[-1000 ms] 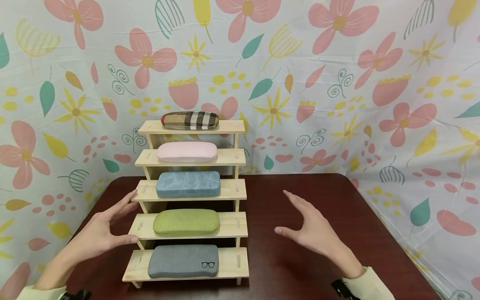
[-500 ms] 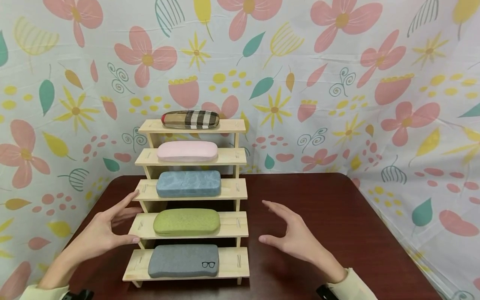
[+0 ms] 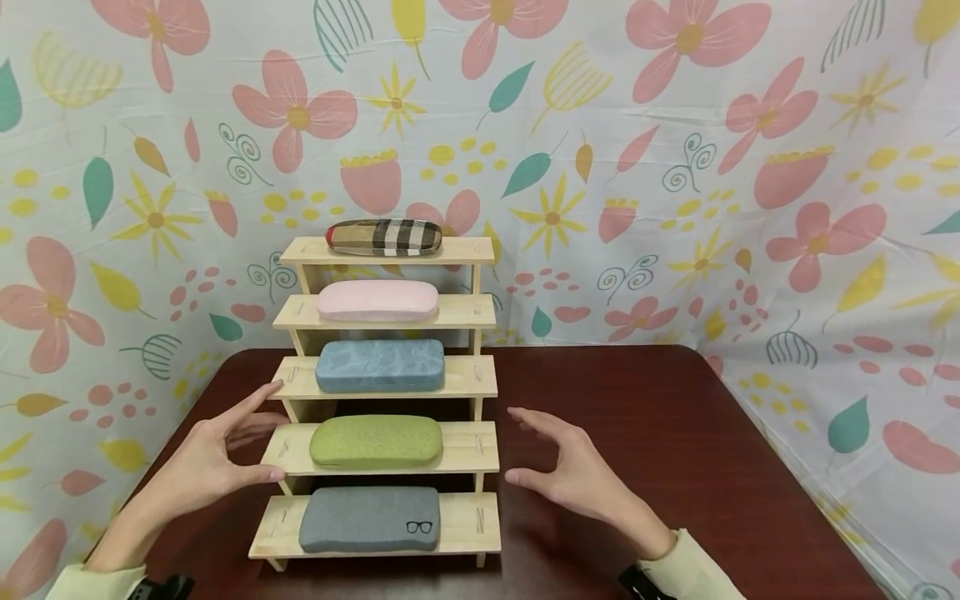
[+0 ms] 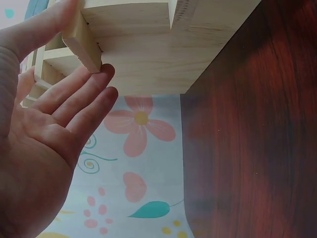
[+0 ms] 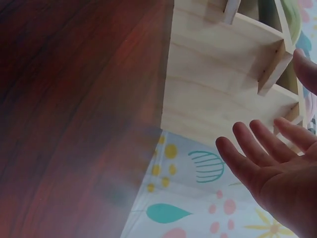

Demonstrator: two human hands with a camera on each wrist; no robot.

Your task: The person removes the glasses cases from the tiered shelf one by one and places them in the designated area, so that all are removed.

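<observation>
A stepped wooden rack [image 3: 468, 377] stands on the table with a glasses case on each tier. From the top down these are a plaid case [image 3: 385, 237], a pink case [image 3: 377, 300], a blue marbled case [image 3: 380, 367], a green case [image 3: 377, 442] and a grey case [image 3: 370, 518] bearing a small glasses print. My left hand [image 3: 202, 458] is at the rack's left side, thumb and fingers spread, fingertips right at the shelf ends; its wrist view shows the fingers [image 4: 84, 106] nearly straight. My right hand [image 3: 581, 475] hovers just off the right side, fingers apart, holding nothing.
The dark reddish-brown table [image 3: 637, 392] extends to the right of the rack. A white floral cloth [image 3: 570, 108] hangs behind the table and along both sides. Dark bands sit on both wrists at the pale sleeves [image 3: 686, 571].
My right hand has moved left, from over the open table to close beside the rack. My left hand stays at the rack's left side, and the cases keep their places.
</observation>
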